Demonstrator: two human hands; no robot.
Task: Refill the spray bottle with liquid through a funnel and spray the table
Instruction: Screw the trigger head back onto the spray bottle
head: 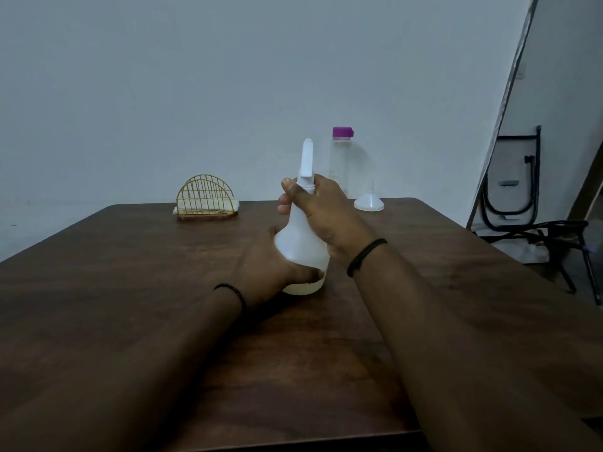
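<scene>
A white spray bottle (pixel 298 243) stands upright on the dark wooden table (pixel 130 288), near its middle. My left hand (pixel 267 272) grips the bottle's wide lower body from the left. Around the neck, just under the white spray head (pixel 307 161), my right hand (pixel 321 216) is curled. Behind them, at the table's far edge, stands a clear plastic bottle (pixel 340 161) with a purple cap. A translucent white funnel (pixel 369 202) rests wide end down to its right.
A gold wire napkin holder (pixel 206 199) sits at the far edge, left of the bottle. Past the table's right side stand black folded metal frames (pixel 522 190) and a leaning board against the wall.
</scene>
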